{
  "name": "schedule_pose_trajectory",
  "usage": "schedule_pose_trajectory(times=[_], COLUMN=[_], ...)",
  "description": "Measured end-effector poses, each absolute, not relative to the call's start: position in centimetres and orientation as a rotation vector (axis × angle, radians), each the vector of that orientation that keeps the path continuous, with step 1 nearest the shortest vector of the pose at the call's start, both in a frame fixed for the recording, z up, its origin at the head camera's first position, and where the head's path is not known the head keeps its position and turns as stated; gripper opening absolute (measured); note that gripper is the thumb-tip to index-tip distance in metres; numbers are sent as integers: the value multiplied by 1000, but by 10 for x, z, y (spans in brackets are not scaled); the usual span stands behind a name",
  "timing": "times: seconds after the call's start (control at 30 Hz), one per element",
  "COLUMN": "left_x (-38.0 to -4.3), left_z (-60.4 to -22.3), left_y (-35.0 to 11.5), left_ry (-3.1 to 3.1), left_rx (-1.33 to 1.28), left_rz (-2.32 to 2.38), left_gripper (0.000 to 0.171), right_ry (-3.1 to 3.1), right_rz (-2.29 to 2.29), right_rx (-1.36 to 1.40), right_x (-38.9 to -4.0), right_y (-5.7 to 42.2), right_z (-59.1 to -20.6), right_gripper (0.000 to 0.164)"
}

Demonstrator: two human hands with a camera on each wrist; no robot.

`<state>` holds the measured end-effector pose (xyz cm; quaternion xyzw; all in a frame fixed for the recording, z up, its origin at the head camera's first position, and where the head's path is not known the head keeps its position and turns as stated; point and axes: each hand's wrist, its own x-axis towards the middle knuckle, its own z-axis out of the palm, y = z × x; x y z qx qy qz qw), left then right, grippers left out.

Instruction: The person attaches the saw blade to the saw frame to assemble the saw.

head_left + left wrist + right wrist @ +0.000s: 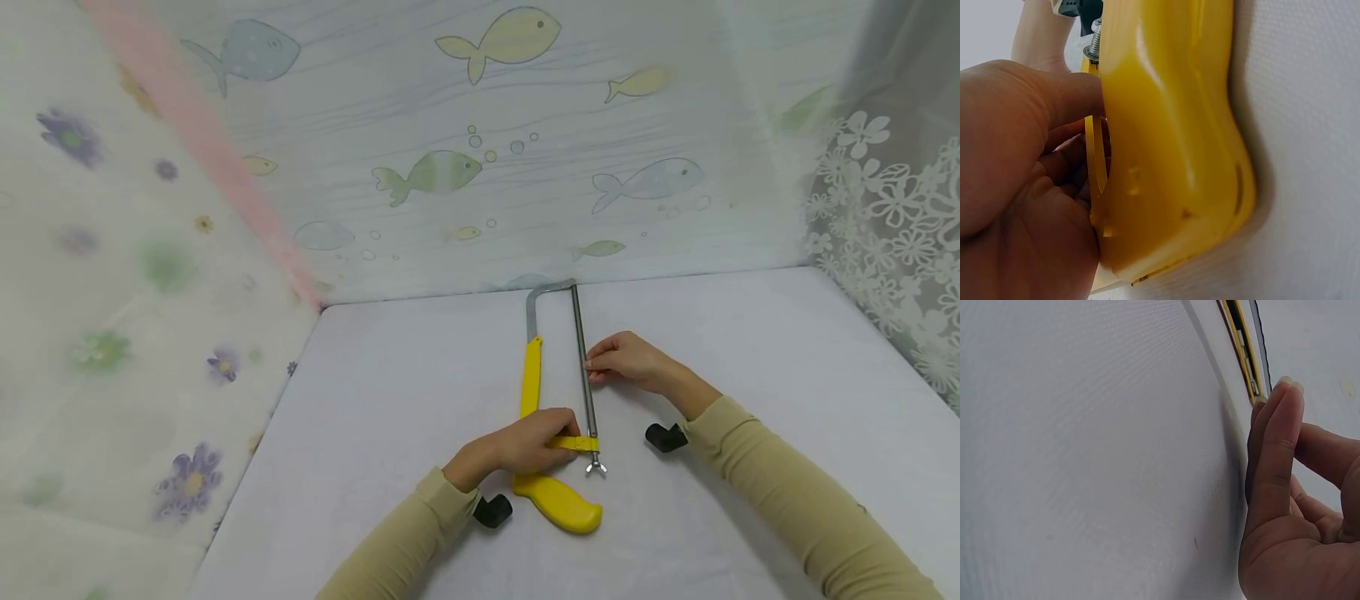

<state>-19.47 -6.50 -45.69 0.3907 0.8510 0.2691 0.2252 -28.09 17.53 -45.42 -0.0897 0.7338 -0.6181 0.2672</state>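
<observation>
A hacksaw lies on the white tabletop, with a yellow handle, a grey front bow and a long thin blade along its right side. My left hand grips the yellow frame just ahead of the handle, thumb against it in the left wrist view; its fingers are partly hidden behind the frame. Close to that hand, a wing nut sits at the blade's near end. Partway along the blade, my right hand pinches its edge between thumb and fingertips. The right wrist view shows those fingers fairly straight.
A white cloth covers the tabletop. Behind it hangs a fish-print curtain; a flower-print sheet borders the left and lace the right. Black wrist devices sit under both cuffs.
</observation>
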Motion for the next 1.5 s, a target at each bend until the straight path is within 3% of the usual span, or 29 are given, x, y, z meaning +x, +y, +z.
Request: schedule_pose_trajectory(times=[1.5], left_x=[-198], left_z=[-460], left_y=[-65], left_ry=[2347], left_rx=[1093], left_rz=[736], left_gripper=[13], right_ry=[1934], right_rz=[-1709], right_rx=[-209], right_x=[-288], right_y=[175], right_z=[-462], right_gripper=[35])
